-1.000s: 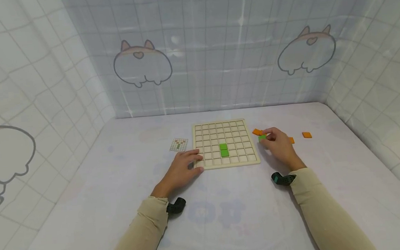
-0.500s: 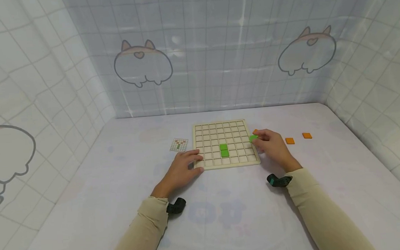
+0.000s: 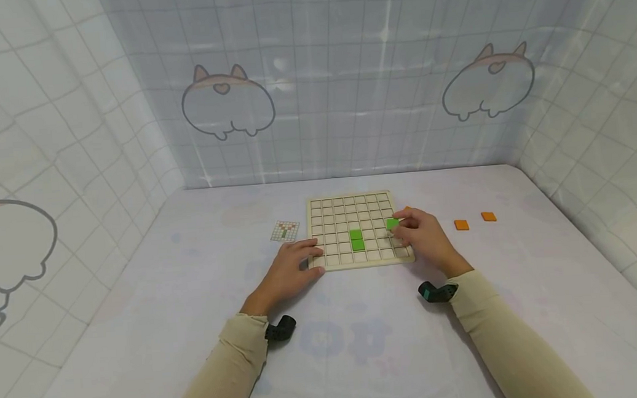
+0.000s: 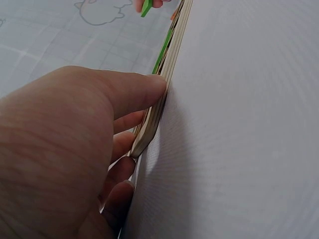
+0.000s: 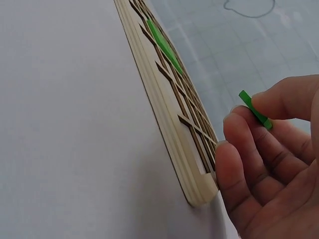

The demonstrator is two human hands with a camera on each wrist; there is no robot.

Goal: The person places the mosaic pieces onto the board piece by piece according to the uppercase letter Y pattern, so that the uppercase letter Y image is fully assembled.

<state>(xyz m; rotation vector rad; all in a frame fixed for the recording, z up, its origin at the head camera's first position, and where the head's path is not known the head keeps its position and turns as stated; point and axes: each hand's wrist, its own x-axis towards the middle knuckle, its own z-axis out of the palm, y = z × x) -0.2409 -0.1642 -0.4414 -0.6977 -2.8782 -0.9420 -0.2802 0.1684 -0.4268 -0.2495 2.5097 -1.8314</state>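
A wooden grid board (image 3: 330, 210) lies flat on the table, with two green tiles (image 3: 357, 239) seated one behind the other in its cells. My right hand (image 3: 428, 239) pinches a loose green tile (image 3: 392, 223) between thumb and fingers, above the board's right part. In the right wrist view the pinched tile (image 5: 255, 110) is tilted and apart from the grid. My left hand (image 3: 289, 270) rests at the board's front left corner. The left wrist view has its thumb (image 4: 144, 92) touching the board's edge, with the other fingers reaching along the adjoining side.
A small printed pattern card (image 3: 284, 231) lies left of the board. Two orange tiles, one nearer (image 3: 461, 225) and one farther (image 3: 488, 216), lie to the right. Another orange tile (image 3: 407, 208) is mostly hidden behind my right hand. Tile-patterned curtains (image 3: 356, 98) enclose the table.
My right hand has carried the green tile leftward from beside the orange tiles to over the board's right part. The left hand has stayed in place.
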